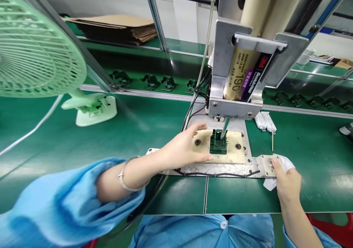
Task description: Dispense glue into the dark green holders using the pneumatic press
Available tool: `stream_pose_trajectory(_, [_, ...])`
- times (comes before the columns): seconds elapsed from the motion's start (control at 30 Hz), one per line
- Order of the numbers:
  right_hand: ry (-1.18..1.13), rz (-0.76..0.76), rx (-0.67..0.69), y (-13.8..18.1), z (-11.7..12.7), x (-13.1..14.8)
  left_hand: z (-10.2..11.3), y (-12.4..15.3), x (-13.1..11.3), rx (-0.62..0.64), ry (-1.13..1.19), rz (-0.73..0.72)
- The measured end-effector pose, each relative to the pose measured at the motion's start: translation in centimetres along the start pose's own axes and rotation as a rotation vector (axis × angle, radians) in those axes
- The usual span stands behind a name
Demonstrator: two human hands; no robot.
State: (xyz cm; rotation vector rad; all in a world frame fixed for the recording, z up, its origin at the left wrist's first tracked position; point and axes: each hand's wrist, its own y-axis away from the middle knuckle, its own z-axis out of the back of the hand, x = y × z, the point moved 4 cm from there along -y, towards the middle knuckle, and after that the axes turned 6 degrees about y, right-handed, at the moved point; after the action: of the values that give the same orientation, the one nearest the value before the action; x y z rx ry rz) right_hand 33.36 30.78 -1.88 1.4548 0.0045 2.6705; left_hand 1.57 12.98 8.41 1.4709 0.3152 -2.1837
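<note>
My left hand [190, 150] reaches over the left side of a cream fixture plate [234, 157], thumb and fingers apart and nothing between them. Its fingertips are close to a dark green plastic part [217, 148] seated in the plate. Down to that part comes the thin nozzle [225, 127] of an adhesive dispenser. At the right end of the metal base, my right hand [288, 181] is closed around a crumpled white cloth [286, 162]. The right thumb rests on or beside a round button on the end block [266, 166]; I cannot tell whether it is pressed.
An adhesive cartridge [245, 75] sits in the dispenser's metal bracket. White packets [264, 121] and a thin stick [273, 140] lie right of the fixture. A green fan [41, 45] stands at left. Several green parts [167, 82] line the conveyor behind; stacked cardboard [116, 25] is farther back.
</note>
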Motion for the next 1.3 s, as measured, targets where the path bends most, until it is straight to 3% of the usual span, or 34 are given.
stream_pose_trajectory(0.13, [-0.007,-0.032,0.011,0.0,-0.2,-0.1,-2.4,-2.1,0.5,0.161,0.093,-0.033])
stream_pose_trajectory(0.27, [-0.009,-0.030,0.014,0.0,-0.2,-0.1,-3.2,-2.6,0.1,0.242,0.235,-0.024])
stream_pose_trajectory(0.5, [0.012,-0.012,0.028,-0.1,-0.3,0.0,-2.3,-0.9,-1.1,0.286,0.301,0.228])
stream_pose_trajectory(0.67, [0.012,-0.012,0.016,-0.1,-0.1,0.1,-2.3,2.3,-0.2,0.429,0.308,0.538])
stream_pose_trajectory(0.73, [0.012,-0.012,0.017,-0.1,0.0,0.0,-2.4,4.0,-0.3,0.459,0.340,0.581])
stream_pose_trajectory(0.9, [-0.018,0.038,-0.027,0.0,0.2,0.2,-3.0,8.4,-2.0,0.521,0.577,0.316])
stream_pose_trajectory(1.07, [0.003,0.096,-0.056,-0.2,0.4,-0.1,-2.4,11.3,-3.9,0.314,0.473,-0.196])
stream_pose_trajectory(1.17, [0.005,0.149,-0.056,-0.3,0.6,-0.1,-2.2,12.1,-4.8,0.268,0.409,-0.454])
stream_pose_trajectory(1.3, [-0.015,0.173,-0.057,-0.2,0.7,0.2,-1.9,12.2,-5.0,0.211,0.376,-0.565])
